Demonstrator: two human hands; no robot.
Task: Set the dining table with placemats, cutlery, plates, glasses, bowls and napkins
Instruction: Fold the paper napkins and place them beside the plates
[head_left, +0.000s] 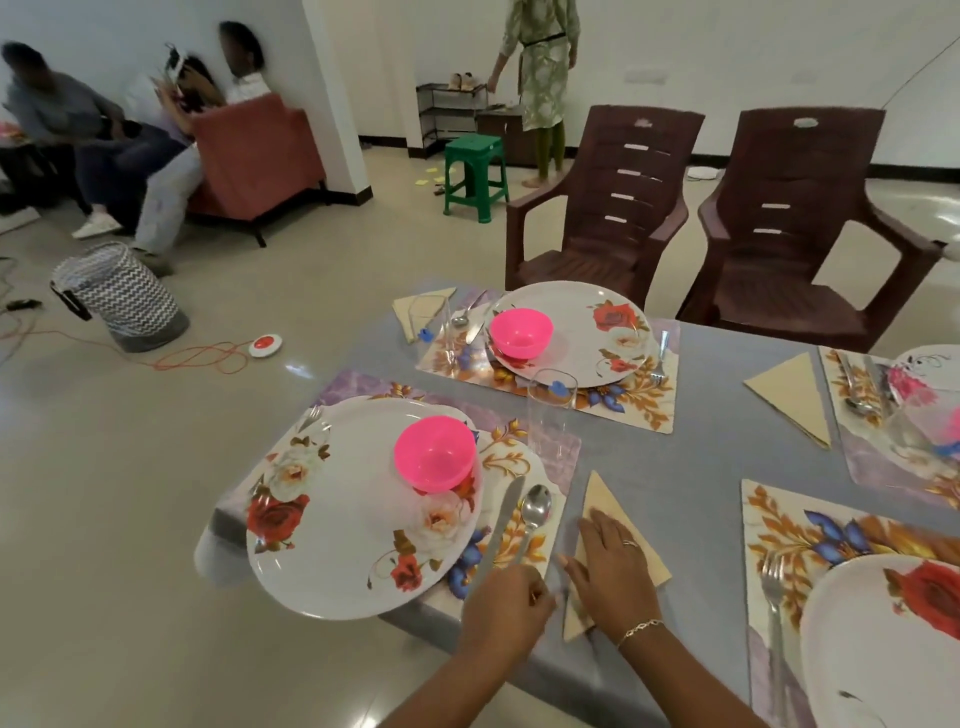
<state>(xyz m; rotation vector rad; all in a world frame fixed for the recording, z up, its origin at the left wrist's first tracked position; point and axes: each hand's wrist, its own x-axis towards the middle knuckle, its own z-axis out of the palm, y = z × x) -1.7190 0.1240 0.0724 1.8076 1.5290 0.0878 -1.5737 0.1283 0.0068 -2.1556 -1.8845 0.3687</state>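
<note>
Pressing down with straight fingers, the right hand (613, 566) lies flat on a beige napkin (597, 493) folded into a triangle, which rests on the grey table (701, 441) with one point aimed away from the person. Just beside it, the left hand (506, 608) curls its fingers over the near ends of a knife (501, 525) and a spoon (535, 506); whether it actually grips either one cannot be told. Both pieces lie side by side on a floral placemat (511, 452), just to the left of the napkin. Left of the hands, a large rose-patterned plate (332, 519) sits on this placemat and overhangs the table edge, with a pink bowl (435, 454) standing on its far side and a fork (311, 418) at its far left rim. Beyond the hands, a clear glass (550, 415) stands at the placemat's far corner. Farther out, a second placemat (639, 400) carries a matching plate (582, 332) with another pink bowl (521, 332), a fork on its right, and a second glass (428, 322) and napkin at its far left corner. To the right of the hands lie a third napkin (795, 395), and nearer the person, another placemat (810, 530) with a fork (772, 597) beside a plate (883, 649). Two brown plastic chairs (608, 208) stand at the table's far side.
</note>
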